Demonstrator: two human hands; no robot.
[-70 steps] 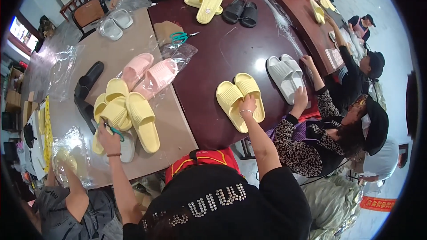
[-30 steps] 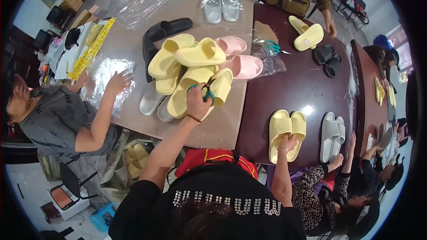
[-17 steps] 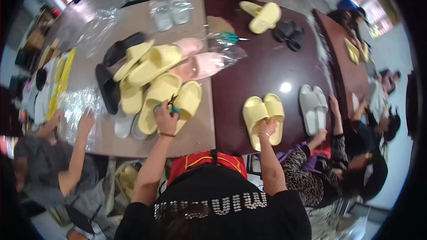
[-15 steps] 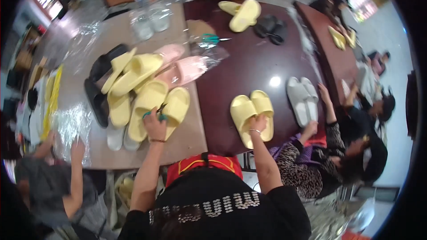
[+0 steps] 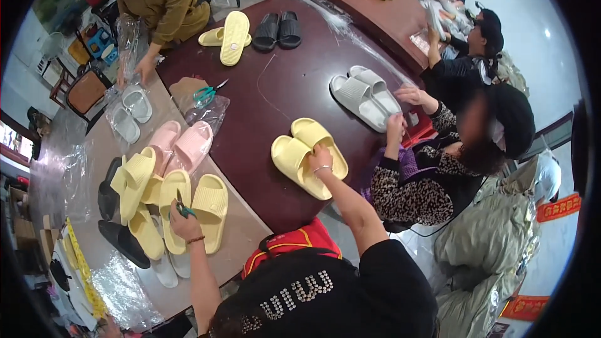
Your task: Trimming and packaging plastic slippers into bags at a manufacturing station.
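My left hand (image 5: 183, 224) is closed round small scissors with dark green handles (image 5: 184, 210), over one of a pair of yellow slippers (image 5: 211, 203) on the tan part of the table. My right hand (image 5: 321, 159) reaches down onto another yellow slipper pair (image 5: 292, 156) on the dark red tabletop. Its fingers are bent at the inner edges of the two slippers, and their tips are partly hidden. Beside my left hand lies a heap of more yellow slippers (image 5: 136, 181), with pink slippers (image 5: 191, 147) behind and black slippers (image 5: 122, 243) to the left.
Teal-handled scissors (image 5: 205, 95) lie by clear plastic wrap. Farther back are yellow slippers (image 5: 235, 37) and black slippers (image 5: 277, 31). At right, a person in a patterned sleeve handles grey slippers (image 5: 366, 97). Across the table, a person in brown (image 5: 164, 3) holds plastic by light slippers (image 5: 133, 112).
The whole view has swung round to the right. My left hand still holds the scissors and my right hand stays on the yellow pair. The grey slippers sit at a different angle.
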